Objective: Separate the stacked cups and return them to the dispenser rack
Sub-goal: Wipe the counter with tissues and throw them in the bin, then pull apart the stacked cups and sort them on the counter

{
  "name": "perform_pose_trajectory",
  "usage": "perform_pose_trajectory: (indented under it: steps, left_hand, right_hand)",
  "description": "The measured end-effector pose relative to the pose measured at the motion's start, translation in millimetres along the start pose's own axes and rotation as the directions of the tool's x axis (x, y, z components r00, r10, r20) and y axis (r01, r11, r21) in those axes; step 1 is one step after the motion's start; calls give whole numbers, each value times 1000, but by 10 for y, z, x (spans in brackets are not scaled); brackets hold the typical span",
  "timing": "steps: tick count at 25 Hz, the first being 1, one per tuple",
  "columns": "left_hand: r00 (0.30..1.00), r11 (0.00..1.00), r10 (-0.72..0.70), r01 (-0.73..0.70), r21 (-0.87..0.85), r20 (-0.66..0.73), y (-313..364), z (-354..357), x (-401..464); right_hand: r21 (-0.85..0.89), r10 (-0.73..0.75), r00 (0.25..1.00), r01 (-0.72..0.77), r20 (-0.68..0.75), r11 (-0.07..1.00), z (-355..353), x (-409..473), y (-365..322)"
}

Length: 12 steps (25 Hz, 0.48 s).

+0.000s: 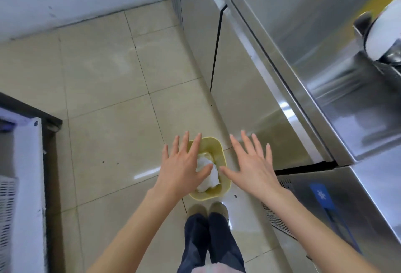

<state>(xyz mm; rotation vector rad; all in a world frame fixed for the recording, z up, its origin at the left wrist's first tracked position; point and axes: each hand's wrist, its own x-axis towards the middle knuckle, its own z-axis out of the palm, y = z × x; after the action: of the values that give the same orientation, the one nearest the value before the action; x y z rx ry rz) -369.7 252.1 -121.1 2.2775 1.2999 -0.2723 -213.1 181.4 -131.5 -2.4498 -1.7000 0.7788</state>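
Note:
My left hand (182, 166) and my right hand (251, 162) are both stretched out flat, palms down, fingers spread, holding nothing. They hover above the tiled floor. Below and between them stands a small yellow-green bin (219, 146) with crumpled white paper (208, 175) inside; my left hand covers part of it. No cups and no dispenser rack show in the head view.
A stainless steel counter with cabinet doors (271, 103) runs along the right. On its top at the far right sits a metal pot (382, 40). A white appliance (26, 186) stands at the left. My feet (208, 212) are just behind the bin.

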Motion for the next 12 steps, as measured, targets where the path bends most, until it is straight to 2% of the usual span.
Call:
perform_pose_trajectory:
  steps: [3,7,12]
  left_hand:
    - [995,998,64,-62,20,-75,127,-384,-129]
    - [976,988,153,-147,52,-152,276,-803,-232]
    - [942,946,313,-299,126,-120,599,-1087,-318]
  right_hand:
    - [33,-3,992,8,-127,999,-304,-205,-119]
    - [14,8,975,-5,-222,1000,-670,-444,-238]
    - [39,138,941,-133,-310,990,-1069,-794,-165]
